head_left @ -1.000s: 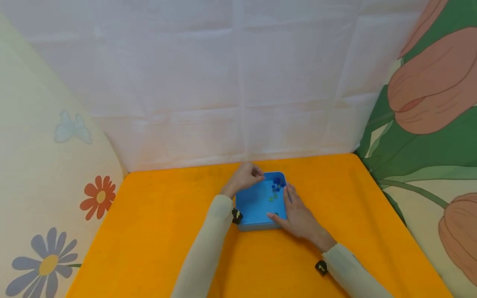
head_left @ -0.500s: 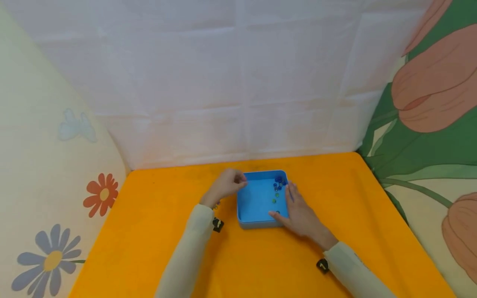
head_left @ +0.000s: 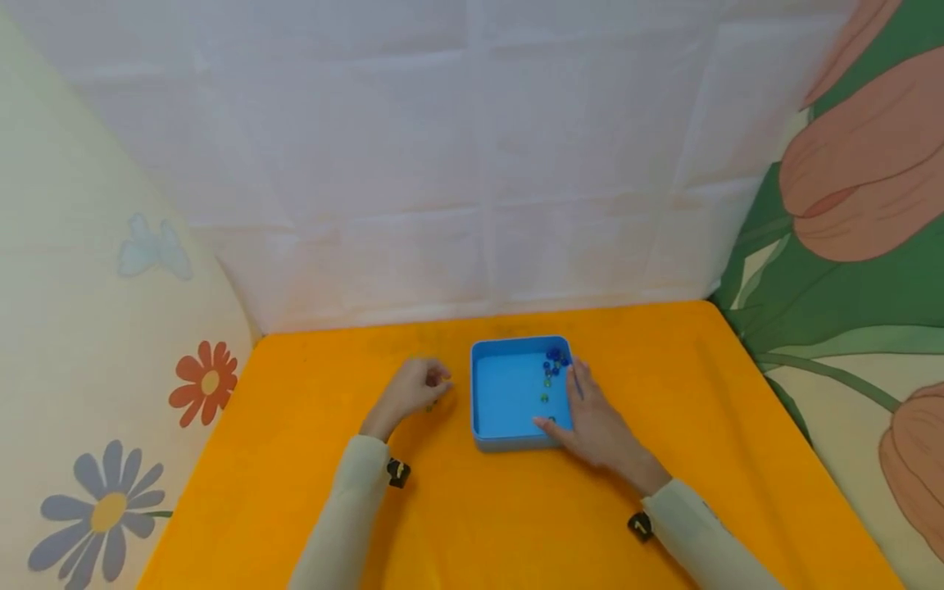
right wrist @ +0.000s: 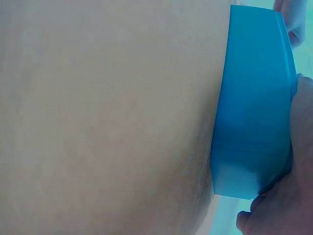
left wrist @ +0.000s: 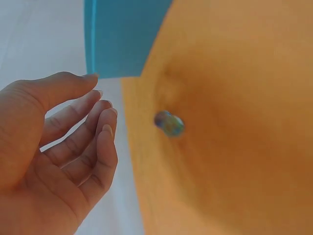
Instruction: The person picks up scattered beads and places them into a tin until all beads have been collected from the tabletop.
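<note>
In the head view a square blue tray holds several small round marbles, dark blue ones in its far right corner and greenish ones along the right side. My right hand rests on the tray's right edge, fingers straight and thumb over the rim; the right wrist view shows the tray's outer wall. Left of the tray, my left hand hovers over the table with loosely bent fingers and nothing visible between them. Blurred small marbles, bluish and greenish, lie on the table near it.
An orange cloth covers the table. Behind it hangs a white creased sheet. Flower-printed panels stand to the left and right.
My left hand has moved from above the tray's far left part leftward and nearer, to over the table beside it. The right hand has stayed on the tray.
</note>
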`<action>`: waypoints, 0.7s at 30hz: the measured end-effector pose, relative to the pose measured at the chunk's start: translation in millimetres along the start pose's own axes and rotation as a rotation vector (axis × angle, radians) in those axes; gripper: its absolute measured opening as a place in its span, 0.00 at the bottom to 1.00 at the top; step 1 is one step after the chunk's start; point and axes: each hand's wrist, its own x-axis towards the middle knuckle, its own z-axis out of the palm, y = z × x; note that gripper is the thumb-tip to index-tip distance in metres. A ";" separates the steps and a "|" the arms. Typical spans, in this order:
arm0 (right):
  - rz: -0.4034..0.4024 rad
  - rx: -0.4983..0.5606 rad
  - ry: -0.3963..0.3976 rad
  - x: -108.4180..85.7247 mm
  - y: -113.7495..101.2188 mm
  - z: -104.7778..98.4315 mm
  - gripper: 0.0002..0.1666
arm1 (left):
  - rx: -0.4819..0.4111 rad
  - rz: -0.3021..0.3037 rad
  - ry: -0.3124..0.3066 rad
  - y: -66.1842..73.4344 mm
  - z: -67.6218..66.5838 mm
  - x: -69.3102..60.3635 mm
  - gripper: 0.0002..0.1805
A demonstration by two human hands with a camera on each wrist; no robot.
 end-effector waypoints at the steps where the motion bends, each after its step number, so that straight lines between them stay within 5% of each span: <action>1: 0.000 0.002 0.001 0.1 0.0 -0.3 0.68 | 0.006 0.000 0.007 -2.8 -0.2 -2.3 0.13; 21: 0.012 0.006 -0.004 1.4 0.4 0.2 0.69 | 0.065 -0.072 0.054 -46.3 10.1 -44.0 0.09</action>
